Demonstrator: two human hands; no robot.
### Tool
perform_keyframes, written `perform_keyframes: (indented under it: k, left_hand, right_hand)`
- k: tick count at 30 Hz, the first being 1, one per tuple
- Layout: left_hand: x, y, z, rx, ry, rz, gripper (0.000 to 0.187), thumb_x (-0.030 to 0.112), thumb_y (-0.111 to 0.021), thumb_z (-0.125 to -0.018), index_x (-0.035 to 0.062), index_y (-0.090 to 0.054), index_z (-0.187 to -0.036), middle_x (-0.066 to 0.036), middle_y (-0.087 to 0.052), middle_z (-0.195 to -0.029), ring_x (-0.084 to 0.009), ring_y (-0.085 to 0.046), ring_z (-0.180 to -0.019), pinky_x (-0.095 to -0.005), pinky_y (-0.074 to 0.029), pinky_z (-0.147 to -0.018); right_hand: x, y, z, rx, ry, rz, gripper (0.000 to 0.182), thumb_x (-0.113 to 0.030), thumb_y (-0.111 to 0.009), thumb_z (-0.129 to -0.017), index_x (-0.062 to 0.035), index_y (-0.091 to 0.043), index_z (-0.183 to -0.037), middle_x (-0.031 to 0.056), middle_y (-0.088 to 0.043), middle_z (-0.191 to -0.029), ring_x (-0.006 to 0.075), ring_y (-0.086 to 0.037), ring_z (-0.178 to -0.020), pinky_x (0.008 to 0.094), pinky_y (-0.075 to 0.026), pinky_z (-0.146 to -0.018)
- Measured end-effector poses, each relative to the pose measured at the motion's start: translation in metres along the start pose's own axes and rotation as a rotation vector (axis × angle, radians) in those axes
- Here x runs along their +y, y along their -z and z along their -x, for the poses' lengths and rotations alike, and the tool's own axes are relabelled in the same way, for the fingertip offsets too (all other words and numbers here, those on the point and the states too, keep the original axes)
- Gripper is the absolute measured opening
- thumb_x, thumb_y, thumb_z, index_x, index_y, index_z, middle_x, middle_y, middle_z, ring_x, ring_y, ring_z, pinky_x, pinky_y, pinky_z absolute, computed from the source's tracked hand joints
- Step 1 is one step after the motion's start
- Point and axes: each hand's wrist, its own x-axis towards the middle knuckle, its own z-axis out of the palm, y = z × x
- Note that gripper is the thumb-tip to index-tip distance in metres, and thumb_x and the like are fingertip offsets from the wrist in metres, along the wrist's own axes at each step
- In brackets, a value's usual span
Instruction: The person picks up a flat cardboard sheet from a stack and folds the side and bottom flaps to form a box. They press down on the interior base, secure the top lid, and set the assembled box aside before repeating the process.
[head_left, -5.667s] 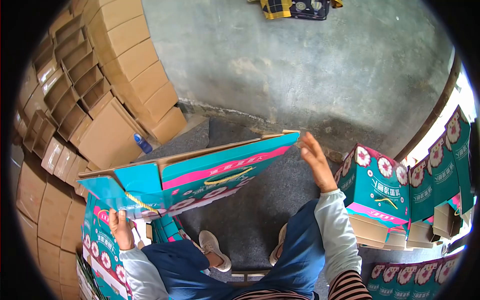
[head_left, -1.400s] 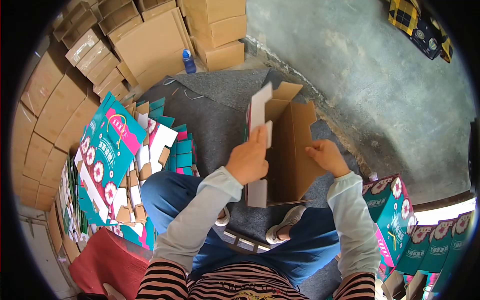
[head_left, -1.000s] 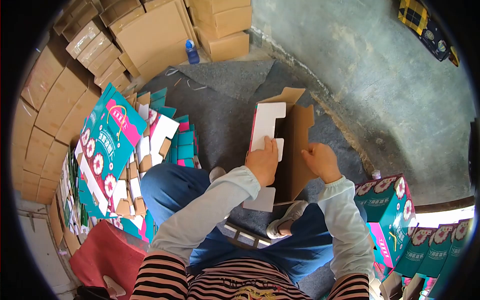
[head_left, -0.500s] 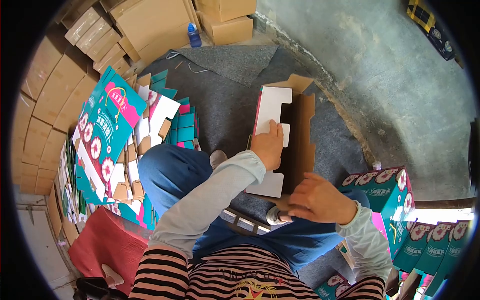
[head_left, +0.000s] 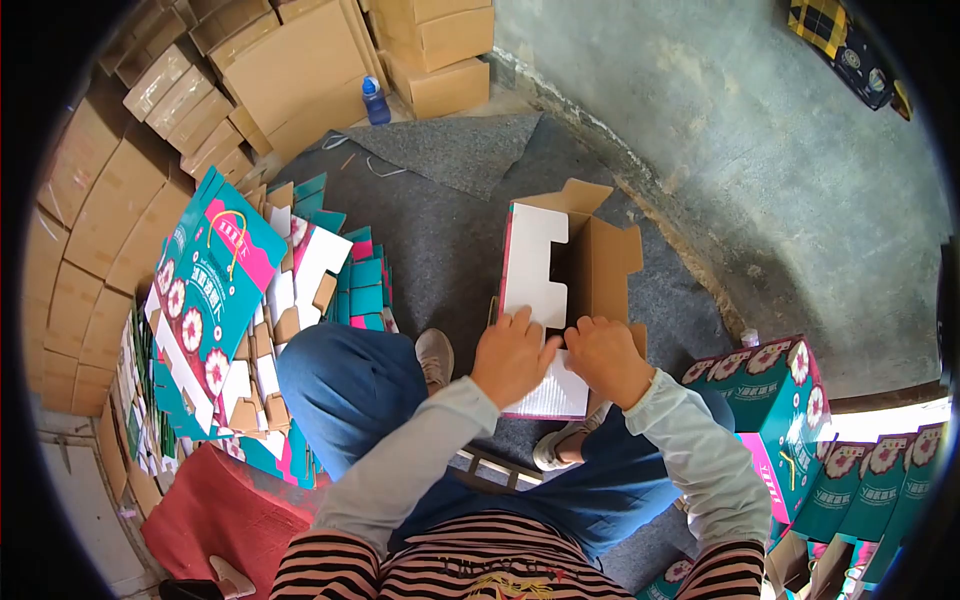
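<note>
An open carton stands on the floor between the feet, its brown inside showing. A white notched flap lies along its left side. Near the carton's front end, my left hand rests on the white flap with its fingers spread. My right hand is beside it, fingers bent over the front edge and pressed together; whatever they grip there is hidden. The fingertips of both hands are close together above a white panel at the near end.
Flat teal and pink cartons are stacked at the left. Brown boxes line the back left, near a blue bottle. Finished-looking teal boxes stand at the right. A red cloth lies lower left.
My left hand has moved down the flap towards the near end. My right hand has come up to the carton's front edge, and the near end now shows a white panel across it.
</note>
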Motion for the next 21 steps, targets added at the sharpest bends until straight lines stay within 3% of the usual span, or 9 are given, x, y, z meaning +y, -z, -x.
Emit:
perform_keyframes:
  k: [3,6,8,10,13,16,19,20,21]
  left_hand:
    - [0.021,0.019,0.015,-0.022,0.022,-0.045,0.047,0.04,-0.064,-0.079,-0.002,-0.059,-0.1,-0.02,-0.052,-0.117,-0.033,-0.052,-0.096,-0.0423,-0.042,-0.077]
    - [0.029,0.011,0.028,-0.031,0.013,-0.055,0.061,0.044,-0.065,-0.076,-0.0034,-0.055,-0.113,-0.021,-0.051,-0.12,-0.033,-0.048,-0.103,-0.0427,-0.037,-0.083]
    - [0.033,0.009,0.031,-0.032,0.01,-0.056,0.063,0.04,-0.065,-0.078,-0.0019,-0.051,-0.123,-0.021,-0.048,-0.125,-0.0323,-0.046,-0.109,-0.0439,-0.035,-0.088]
    - [0.035,0.009,0.026,-0.016,-0.025,-0.041,0.058,0.035,-0.064,-0.079,0.0015,-0.051,-0.124,-0.021,-0.047,-0.127,-0.0321,-0.046,-0.111,-0.0447,-0.034,-0.09]
    - [0.04,0.0,0.046,-0.066,-0.071,-0.054,0.05,0.029,-0.063,-0.08,0.0061,-0.054,-0.123,-0.02,-0.045,-0.13,-0.0325,-0.044,-0.116,-0.0485,-0.033,-0.095]
    - [0.04,-0.013,0.045,-0.056,-0.138,-0.056,0.042,0.029,-0.062,-0.082,0.0065,-0.058,-0.117,-0.019,-0.044,-0.133,-0.0336,-0.04,-0.125,-0.0579,-0.027,-0.101]
    - [0.052,-0.012,0.048,-0.115,-0.107,0.012,0.048,0.038,-0.061,-0.082,0.0034,-0.058,-0.115,-0.021,-0.044,-0.132,-0.035,-0.038,-0.127,-0.0614,-0.024,-0.101]
    - [0.055,-0.015,0.048,-0.105,-0.068,0.091,0.061,0.05,-0.062,-0.08,-0.001,-0.056,-0.114,-0.022,-0.044,-0.132,-0.0362,-0.036,-0.129,-0.064,-0.022,-0.101]
    - [0.058,-0.016,0.044,-0.119,-0.055,0.092,0.065,0.052,-0.063,-0.078,-0.0021,-0.056,-0.114,-0.022,-0.044,-0.132,-0.0363,-0.036,-0.129,-0.0638,-0.022,-0.101]
  right_hand:
    - [0.012,0.015,-0.017,-0.226,-0.09,-0.216,0.04,-0.028,-0.071,-0.071,-0.0001,-0.057,-0.096,0.0156,-0.057,-0.086,0.032,-0.06,-0.085,0.0405,-0.048,-0.074]
    - [0.05,-0.017,-0.047,0.096,-0.218,-0.344,0.059,-0.024,-0.07,-0.073,0.0055,-0.046,-0.118,0.0225,-0.056,-0.1,0.0385,-0.06,-0.089,0.0448,-0.05,-0.076]
    - [0.084,-0.043,-0.084,0.492,-0.439,-0.31,0.069,-0.023,-0.065,-0.078,0.0083,-0.033,-0.131,0.0286,-0.053,-0.113,0.0426,-0.059,-0.095,0.0455,-0.048,-0.085]
    - [0.12,-0.052,-0.116,0.694,-0.68,-0.395,0.059,-0.025,-0.062,-0.081,0.0118,-0.044,-0.124,0.0294,-0.054,-0.116,0.0428,-0.058,-0.098,0.0436,-0.046,-0.087]
    - [0.135,-0.015,-0.117,0.555,-0.76,-1.603,0.046,-0.028,-0.062,-0.082,0.0083,-0.059,-0.111,0.0264,-0.057,-0.115,0.0427,-0.057,-0.101,0.0426,-0.046,-0.087]
    - [0.151,-0.011,-0.123,0.13,-0.752,-1.077,0.034,-0.032,-0.064,-0.08,0.0,-0.069,-0.091,0.0192,-0.062,-0.105,0.04,-0.059,-0.099,0.0421,-0.046,-0.085]
    - [0.132,-0.024,-0.119,0.153,-0.471,-0.507,0.033,-0.035,-0.066,-0.079,-0.0061,-0.067,-0.094,0.0143,-0.062,-0.1,0.0367,-0.061,-0.097,0.0431,-0.047,-0.085]
    - [0.127,-0.034,-0.118,0.192,-0.454,-0.349,0.043,-0.041,-0.069,-0.076,-0.0078,-0.062,-0.102,0.0127,-0.061,-0.097,0.0344,-0.062,-0.096,0.0428,-0.048,-0.084]
    - [0.125,-0.032,-0.119,0.115,-0.485,-0.312,0.047,-0.042,-0.07,-0.074,-0.0084,-0.06,-0.106,0.0131,-0.061,-0.099,0.0344,-0.062,-0.096,0.0427,-0.049,-0.084]
